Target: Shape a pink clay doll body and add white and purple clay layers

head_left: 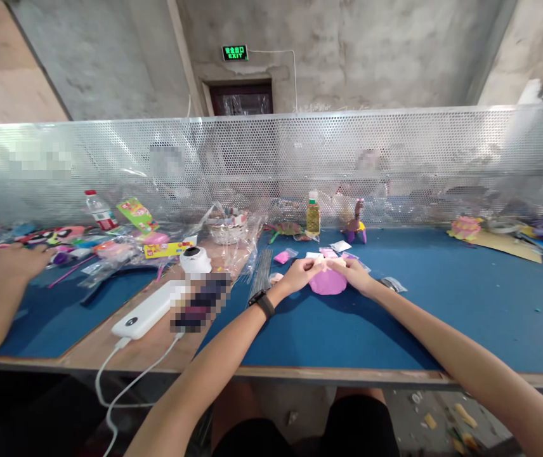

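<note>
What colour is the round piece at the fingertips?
The piece is pinkish purple, in the head view.

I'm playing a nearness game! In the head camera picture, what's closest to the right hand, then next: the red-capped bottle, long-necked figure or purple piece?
1. Purple piece: right beside the right hand.
2. Long-necked figure: beyond the hand.
3. Red-capped bottle: far over left.
</note>
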`<control>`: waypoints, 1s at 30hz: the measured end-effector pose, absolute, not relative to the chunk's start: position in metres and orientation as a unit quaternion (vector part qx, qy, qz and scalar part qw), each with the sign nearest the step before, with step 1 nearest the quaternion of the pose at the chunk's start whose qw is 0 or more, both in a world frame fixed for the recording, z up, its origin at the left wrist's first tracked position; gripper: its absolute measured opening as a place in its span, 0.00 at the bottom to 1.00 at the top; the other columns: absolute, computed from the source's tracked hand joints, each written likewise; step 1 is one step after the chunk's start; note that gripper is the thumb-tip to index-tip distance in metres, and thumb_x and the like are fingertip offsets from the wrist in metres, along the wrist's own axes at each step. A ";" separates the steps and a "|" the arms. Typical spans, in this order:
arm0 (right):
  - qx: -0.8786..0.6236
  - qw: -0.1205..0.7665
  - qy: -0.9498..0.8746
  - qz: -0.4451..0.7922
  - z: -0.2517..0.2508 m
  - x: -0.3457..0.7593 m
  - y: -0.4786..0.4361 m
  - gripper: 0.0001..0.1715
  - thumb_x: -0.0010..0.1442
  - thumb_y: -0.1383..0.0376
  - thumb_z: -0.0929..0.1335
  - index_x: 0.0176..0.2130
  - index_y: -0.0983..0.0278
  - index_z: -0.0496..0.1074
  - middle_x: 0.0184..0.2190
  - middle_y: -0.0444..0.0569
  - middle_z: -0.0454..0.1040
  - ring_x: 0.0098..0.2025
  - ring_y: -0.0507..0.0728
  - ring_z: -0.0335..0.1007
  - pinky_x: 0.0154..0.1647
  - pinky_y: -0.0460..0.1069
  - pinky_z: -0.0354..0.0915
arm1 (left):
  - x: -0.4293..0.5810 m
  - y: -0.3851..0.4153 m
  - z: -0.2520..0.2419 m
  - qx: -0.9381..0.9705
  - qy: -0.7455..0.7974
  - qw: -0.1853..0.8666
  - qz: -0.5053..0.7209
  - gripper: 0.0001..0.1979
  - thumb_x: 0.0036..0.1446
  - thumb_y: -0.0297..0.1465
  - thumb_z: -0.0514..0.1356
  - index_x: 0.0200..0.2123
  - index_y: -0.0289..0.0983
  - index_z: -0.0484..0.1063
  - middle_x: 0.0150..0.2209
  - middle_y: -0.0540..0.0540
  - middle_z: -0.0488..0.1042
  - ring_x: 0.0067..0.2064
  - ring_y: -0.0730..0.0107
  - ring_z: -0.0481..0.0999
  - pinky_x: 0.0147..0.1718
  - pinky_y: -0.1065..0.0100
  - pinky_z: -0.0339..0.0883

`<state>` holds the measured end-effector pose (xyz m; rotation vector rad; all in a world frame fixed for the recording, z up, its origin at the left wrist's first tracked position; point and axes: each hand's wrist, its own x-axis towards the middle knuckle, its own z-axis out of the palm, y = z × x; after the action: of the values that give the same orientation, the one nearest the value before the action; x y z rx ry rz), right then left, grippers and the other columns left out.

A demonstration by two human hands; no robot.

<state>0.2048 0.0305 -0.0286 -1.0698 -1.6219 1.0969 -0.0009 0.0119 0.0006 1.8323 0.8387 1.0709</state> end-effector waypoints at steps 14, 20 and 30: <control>-0.432 0.426 -0.661 0.442 -0.032 0.207 0.034 0.26 0.52 0.45 0.73 0.28 0.66 0.74 0.26 0.46 0.74 0.28 0.52 0.64 0.29 0.47 0.58 | -0.001 0.009 0.003 0.744 0.335 0.400 0.417 0.23 0.54 0.49 0.64 0.26 0.34 0.66 0.24 0.51 0.63 0.28 0.74 0.58 0.28 0.71 0.55; -0.431 0.426 -0.658 0.446 -0.030 0.206 0.032 0.27 0.50 0.44 0.73 0.29 0.66 0.75 0.26 0.46 0.74 0.27 0.52 0.64 0.28 0.47 0.58 | -0.003 0.010 0.002 0.750 0.340 0.396 0.405 0.23 0.55 0.49 0.63 0.25 0.34 0.66 0.24 0.52 0.62 0.28 0.74 0.57 0.28 0.71 0.54; -0.434 0.419 -0.668 0.436 -0.030 0.206 0.032 0.28 0.50 0.43 0.73 0.27 0.66 0.73 0.25 0.45 0.72 0.27 0.52 0.63 0.27 0.47 0.57 | -0.006 0.019 -0.009 0.771 0.333 0.373 0.394 0.22 0.58 0.49 0.60 0.28 0.33 0.67 0.24 0.52 0.61 0.28 0.75 0.56 0.27 0.71 0.50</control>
<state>0.2063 0.0318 -0.0297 -1.0881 -1.6746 1.0937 -0.0057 0.0186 -0.0090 1.9750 0.8522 1.0104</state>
